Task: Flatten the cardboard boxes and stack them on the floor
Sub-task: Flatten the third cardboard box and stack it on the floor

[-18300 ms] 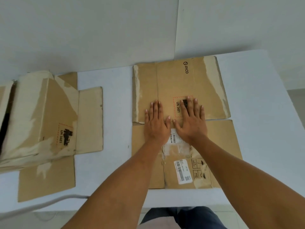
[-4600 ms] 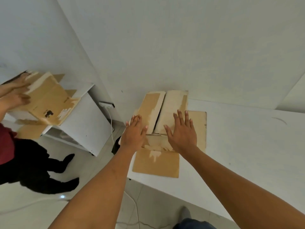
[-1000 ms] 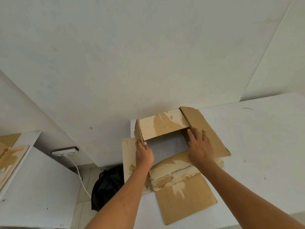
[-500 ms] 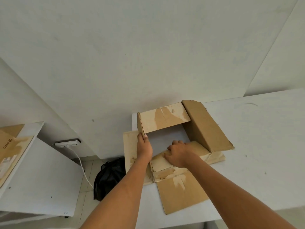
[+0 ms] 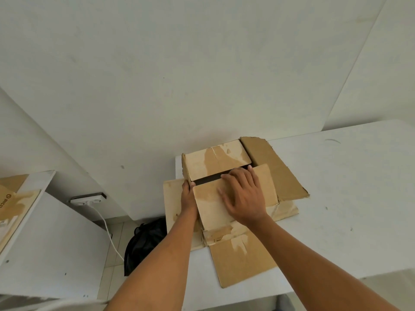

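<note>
A worn brown cardboard box (image 5: 276,173) stands at the left end of a white table (image 5: 350,198), its flaps spread out to the left, right and front. My right hand (image 5: 243,196) lies flat with straight fingers on the near top flap (image 5: 208,203), which is folded over the opening. A dark slit stays between that flap and the far flap (image 5: 215,162). My left hand (image 5: 187,196) holds the box's left side, thumb at the corner; its fingers are hidden behind the flap.
The box sits against the white wall. Left of the table there is a gap with a black bag (image 5: 143,241) on the tiled floor, a white power strip (image 5: 87,199) and its cable. A second white table (image 5: 51,232) at left carries flat cardboard (image 5: 11,203).
My right hand has lifted the near flap from inside the box and folded it over the opening, now pressing flat on it. My left hand has stayed at the left corner.
</note>
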`<action>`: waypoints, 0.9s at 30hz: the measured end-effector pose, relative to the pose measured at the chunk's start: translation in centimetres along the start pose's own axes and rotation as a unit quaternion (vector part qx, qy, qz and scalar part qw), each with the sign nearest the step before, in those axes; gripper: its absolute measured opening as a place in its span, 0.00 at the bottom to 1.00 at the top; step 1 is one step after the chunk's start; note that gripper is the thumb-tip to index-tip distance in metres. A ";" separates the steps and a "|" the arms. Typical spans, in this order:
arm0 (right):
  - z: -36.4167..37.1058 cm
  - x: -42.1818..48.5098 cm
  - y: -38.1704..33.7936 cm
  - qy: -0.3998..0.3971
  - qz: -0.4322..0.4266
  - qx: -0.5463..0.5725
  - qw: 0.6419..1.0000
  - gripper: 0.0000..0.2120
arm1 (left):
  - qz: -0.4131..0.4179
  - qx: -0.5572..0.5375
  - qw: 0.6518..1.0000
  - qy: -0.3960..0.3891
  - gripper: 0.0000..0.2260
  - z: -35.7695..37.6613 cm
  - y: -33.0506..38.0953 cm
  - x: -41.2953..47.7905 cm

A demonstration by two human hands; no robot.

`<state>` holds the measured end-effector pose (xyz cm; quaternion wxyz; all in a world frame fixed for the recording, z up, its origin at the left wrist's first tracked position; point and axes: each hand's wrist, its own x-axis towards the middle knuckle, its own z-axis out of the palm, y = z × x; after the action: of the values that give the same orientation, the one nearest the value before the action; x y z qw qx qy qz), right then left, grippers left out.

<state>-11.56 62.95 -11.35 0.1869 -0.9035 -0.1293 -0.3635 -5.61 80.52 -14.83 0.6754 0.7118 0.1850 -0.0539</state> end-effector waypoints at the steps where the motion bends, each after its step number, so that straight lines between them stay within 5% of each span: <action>1: -0.4 0.5 0.0 0.031 -0.009 0.009 0.999 0.11 | -0.002 0.007 1.000 -0.004 0.19 0.0 -0.2 0.2; 4: -2.0 2.6 -0.1 0.080 -0.034 0.029 0.996 0.13 | 0.018 0.025 0.999 -0.013 0.18 0.0 -0.2 0.0; 6: -3.6 4.4 -0.7 0.045 0.006 0.030 0.998 0.19 | 0.028 0.028 0.999 -0.008 0.18 0.0 0.2 -0.3; 9: -5.9 6.7 -1.8 -0.193 0.124 -0.002 0.973 0.21 | 0.028 0.045 0.999 0.000 0.19 0.1 0.6 -0.5; 16: -8.9 6.3 -0.6 -0.587 0.145 0.094 0.791 0.18 | 0.034 0.084 0.996 0.022 0.21 0.2 0.1 -0.3; 19: -7.7 3.5 -0.4 -0.610 0.140 0.102 0.773 0.25 | 0.042 0.090 0.995 0.028 0.21 0.4 -0.1 -0.3; 22: -5.9 1.2 0.3 -0.582 0.087 0.053 0.807 0.34 | 0.049 0.093 0.994 0.027 0.22 0.5 -0.2 -0.2; 27: -3.8 -1.0 1.2 -0.573 0.088 -0.002 0.815 0.34 | 0.054 0.088 0.994 0.031 0.21 0.6 -0.4 -0.1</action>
<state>-14.15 60.16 -9.77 0.1085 -0.9561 -0.1323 0.2380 -5.71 79.94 -15.20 0.6060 0.7788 0.1619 -0.0109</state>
